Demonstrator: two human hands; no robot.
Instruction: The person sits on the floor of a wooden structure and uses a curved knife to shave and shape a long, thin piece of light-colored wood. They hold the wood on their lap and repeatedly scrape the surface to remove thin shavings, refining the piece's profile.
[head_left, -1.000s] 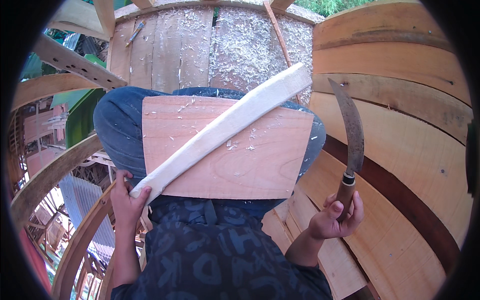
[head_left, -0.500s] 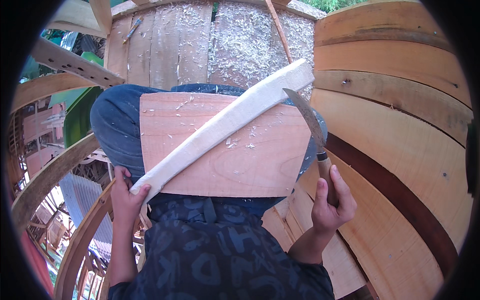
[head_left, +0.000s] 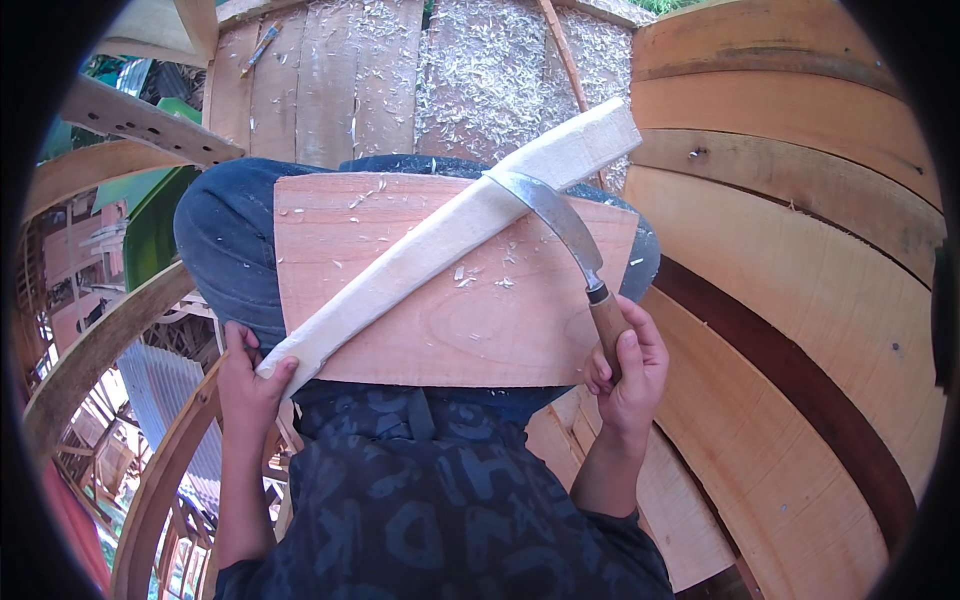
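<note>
A pale, roughly carved length of wood [head_left: 430, 240] lies slantwise over a flat wooden board [head_left: 480, 320] on my lap. It is narrow at the near left and thicker at the far right. My left hand [head_left: 255, 377] grips the narrow end, thumb on top. In my right hand [head_left: 632, 365] is the wooden handle of a knife with a curved, sickle-like blade [head_left: 560, 222]. The blade's tip end lies across the upper part of the carved wood, seemingly touching it. A few small shavings are scattered on the board.
Wood shavings [head_left: 480, 70] cover the planks ahead. A small brush-like tool [head_left: 262, 48] lies at the far left, and a thin stick [head_left: 565, 55] stands beyond the carved wood. Curved planks [head_left: 780, 230] rise along the right; wooden ribs [head_left: 165, 480] line the left.
My right hand has moved left with the knife, bringing its blade from beside the carved wood's right edge to across it. The left hand keeps its grip.
</note>
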